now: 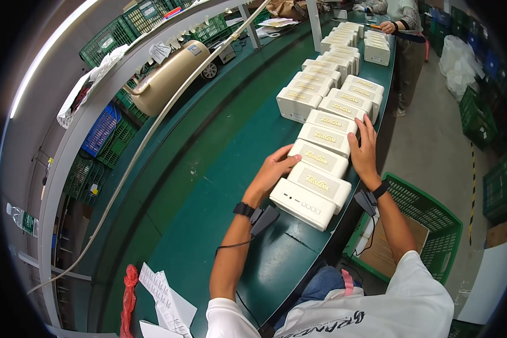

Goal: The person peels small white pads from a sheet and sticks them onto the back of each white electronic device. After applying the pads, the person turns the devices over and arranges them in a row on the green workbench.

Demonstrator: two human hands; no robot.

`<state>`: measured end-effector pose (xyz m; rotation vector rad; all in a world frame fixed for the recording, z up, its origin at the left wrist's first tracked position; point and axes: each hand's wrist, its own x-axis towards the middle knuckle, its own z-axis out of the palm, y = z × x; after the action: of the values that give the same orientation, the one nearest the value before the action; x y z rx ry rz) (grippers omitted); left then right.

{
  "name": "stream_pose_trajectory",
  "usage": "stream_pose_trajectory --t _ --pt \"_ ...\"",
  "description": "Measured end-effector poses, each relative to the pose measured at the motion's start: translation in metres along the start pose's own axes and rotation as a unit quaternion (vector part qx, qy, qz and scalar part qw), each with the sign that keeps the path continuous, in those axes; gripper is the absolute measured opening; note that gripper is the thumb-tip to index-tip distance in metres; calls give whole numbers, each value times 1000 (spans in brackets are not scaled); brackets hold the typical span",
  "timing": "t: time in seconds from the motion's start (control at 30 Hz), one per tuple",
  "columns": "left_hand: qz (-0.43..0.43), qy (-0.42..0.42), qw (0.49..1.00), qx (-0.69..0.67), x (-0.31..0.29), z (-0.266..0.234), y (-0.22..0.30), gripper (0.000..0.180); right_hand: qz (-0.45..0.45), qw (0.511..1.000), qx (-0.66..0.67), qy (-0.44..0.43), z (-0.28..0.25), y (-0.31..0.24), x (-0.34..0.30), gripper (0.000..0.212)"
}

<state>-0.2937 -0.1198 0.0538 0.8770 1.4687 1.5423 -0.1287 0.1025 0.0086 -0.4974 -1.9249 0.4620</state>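
Observation:
Cream-white box-shaped speakers, each with a grille and raised gold lettering on top, stand in a close row on the green work surface. My left hand (277,170) rests against the left side of one speaker (320,157), its thumb at the top edge and its fingers apart. Against the row's right side lies my right hand (364,147), fingers spread and stretched forward beside another speaker (325,136). The nearest speaker (302,203) shows small ports and buttons on its end face. A black strap with a small device sits on each of my wrists.
A green crate (442,228) with cardboard stands at my right. Red plastic (128,298) and papers (164,301) lie at lower left. Beyond the bench's left side are a beige tank (172,79) and a pale hose (143,141). Another person (408,28) stands at the far end.

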Motion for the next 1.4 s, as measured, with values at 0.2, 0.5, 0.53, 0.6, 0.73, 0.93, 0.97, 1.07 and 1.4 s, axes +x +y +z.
stream_pose_trajectory --t 0.2,0.5,0.53,0.6,0.73,0.93,0.97,1.07,1.4 --pt "29 22 995 90 5 -4 -16 64 34 999 22 -26 -8 -12 -4 49" --pt "12 -33 994 102 35 -11 0 78 26 992 70 -103 -53 -63 -64 60" --pt "14 -36 994 104 38 -12 -2 78 26 992 68 -99 -53 -61 -64 60" --pt "-2 -113 988 102 43 -16 -1 77 63 990 84 -93 -52 -53 -61 63" --pt "4 -143 987 78 48 -6 -6 77 82 983 123 -107 -42 -49 -56 65" --pt "-14 -122 989 77 36 -6 0 77 102 973 182 -101 -36 -50 -59 64" --pt "-9 -122 988 96 25 -13 -1 78 83 979 157 -100 -42 -50 -57 63" --pt "-5 -126 982 138 -18 -33 -4 82 50 989 107 -93 -59 -45 -46 60" --pt "220 67 895 382 -102 21 -44 128 127 991 7 34 -19 134 123 83"
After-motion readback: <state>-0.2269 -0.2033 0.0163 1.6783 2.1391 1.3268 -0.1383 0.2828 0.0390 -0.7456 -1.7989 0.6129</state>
